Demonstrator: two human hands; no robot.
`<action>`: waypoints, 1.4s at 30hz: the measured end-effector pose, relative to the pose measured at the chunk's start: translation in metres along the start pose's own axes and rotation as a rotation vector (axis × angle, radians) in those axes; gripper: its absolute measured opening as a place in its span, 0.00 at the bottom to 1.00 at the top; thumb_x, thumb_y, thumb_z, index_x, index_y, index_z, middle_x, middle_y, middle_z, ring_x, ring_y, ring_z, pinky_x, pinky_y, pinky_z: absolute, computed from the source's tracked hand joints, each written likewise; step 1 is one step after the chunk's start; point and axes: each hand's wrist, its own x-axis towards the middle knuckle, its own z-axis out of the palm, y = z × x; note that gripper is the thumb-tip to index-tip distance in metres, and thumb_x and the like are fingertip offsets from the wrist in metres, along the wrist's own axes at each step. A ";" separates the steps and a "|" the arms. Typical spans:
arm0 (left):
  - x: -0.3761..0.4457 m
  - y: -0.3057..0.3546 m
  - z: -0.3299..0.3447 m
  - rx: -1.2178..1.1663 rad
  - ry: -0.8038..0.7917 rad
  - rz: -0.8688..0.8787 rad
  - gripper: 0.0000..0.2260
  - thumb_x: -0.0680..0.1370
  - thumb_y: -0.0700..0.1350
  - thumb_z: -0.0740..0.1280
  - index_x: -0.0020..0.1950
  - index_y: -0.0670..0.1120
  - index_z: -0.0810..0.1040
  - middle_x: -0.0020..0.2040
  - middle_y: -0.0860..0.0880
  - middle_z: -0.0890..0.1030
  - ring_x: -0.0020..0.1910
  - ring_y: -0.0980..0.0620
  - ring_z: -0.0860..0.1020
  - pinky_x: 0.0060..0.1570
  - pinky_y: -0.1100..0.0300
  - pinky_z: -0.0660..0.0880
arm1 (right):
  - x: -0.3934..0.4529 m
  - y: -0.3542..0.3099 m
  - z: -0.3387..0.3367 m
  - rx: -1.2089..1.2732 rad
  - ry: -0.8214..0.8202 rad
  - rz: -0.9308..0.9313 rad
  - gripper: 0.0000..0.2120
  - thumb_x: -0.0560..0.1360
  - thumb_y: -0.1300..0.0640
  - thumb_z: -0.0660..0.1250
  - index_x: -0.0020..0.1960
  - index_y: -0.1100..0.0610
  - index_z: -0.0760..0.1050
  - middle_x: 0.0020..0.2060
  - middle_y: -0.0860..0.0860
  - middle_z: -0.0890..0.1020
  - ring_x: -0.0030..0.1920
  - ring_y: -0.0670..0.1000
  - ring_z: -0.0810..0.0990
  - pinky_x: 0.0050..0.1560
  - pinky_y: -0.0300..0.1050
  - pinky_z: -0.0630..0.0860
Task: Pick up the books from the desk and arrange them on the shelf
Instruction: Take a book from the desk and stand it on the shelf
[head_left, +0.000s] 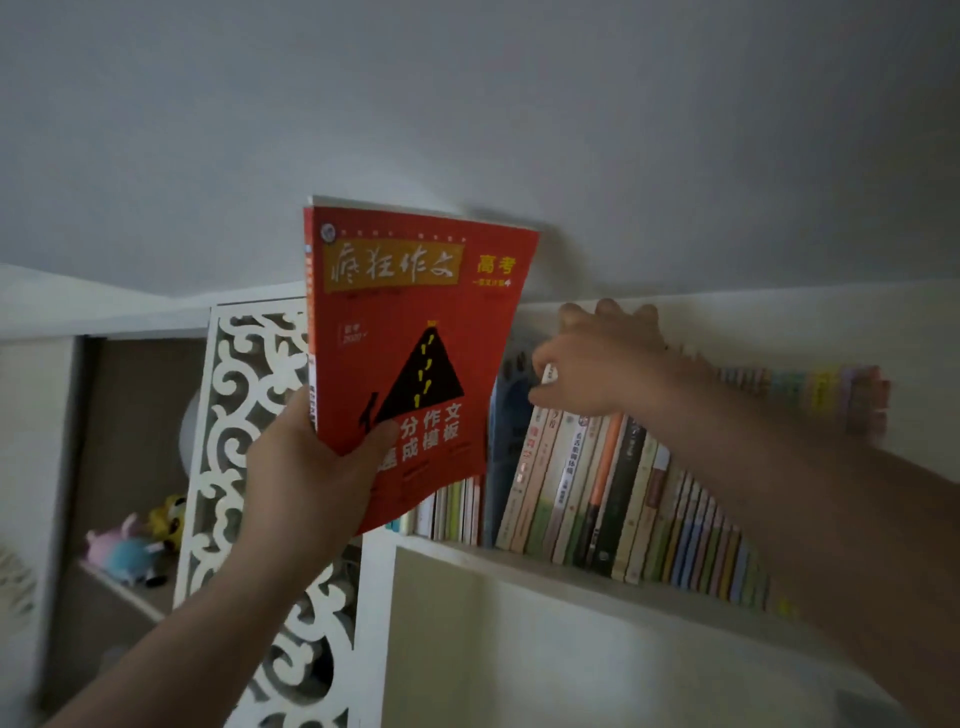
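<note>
A red book (415, 322) with a black triangle on its cover is upright in front of the shelf, its top above the shelf's upper edge. My left hand (306, 473) grips its lower left corner, thumb across the cover. My right hand (597, 364) reaches into the white shelf (597, 571) and holds the tops of the leaning books (597, 478), fingers curled over them. A row of many thin books (727, 540) fills the shelf to the right. A dark gap shows between the leaning books and the few upright ones at the left.
A white carved lattice panel (234, 467) stands left of the shelf. Behind it an open compartment holds plush toys (135, 540). The grey wall rises above. The desk is out of view.
</note>
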 end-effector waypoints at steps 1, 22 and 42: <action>-0.005 0.003 0.005 0.015 0.014 0.013 0.17 0.77 0.46 0.76 0.57 0.61 0.73 0.45 0.65 0.78 0.44 0.66 0.76 0.39 0.64 0.72 | -0.006 0.006 0.004 0.006 0.018 -0.018 0.21 0.74 0.24 0.60 0.60 0.33 0.77 0.68 0.49 0.71 0.70 0.60 0.66 0.67 0.69 0.62; -0.036 0.067 0.076 0.210 -0.049 0.303 0.19 0.80 0.50 0.74 0.67 0.65 0.73 0.48 0.65 0.83 0.46 0.63 0.84 0.44 0.58 0.84 | -0.010 0.027 0.005 0.181 -0.122 -0.048 0.16 0.79 0.42 0.62 0.64 0.44 0.77 0.52 0.49 0.80 0.50 0.55 0.79 0.57 0.56 0.76; 0.011 0.004 0.156 -0.030 -0.451 -0.185 0.13 0.87 0.52 0.57 0.72 0.58 0.68 0.54 0.51 0.83 0.53 0.51 0.83 0.53 0.48 0.82 | 0.018 0.035 0.015 0.680 0.134 0.112 0.18 0.76 0.47 0.63 0.64 0.51 0.73 0.51 0.50 0.81 0.46 0.56 0.80 0.48 0.51 0.79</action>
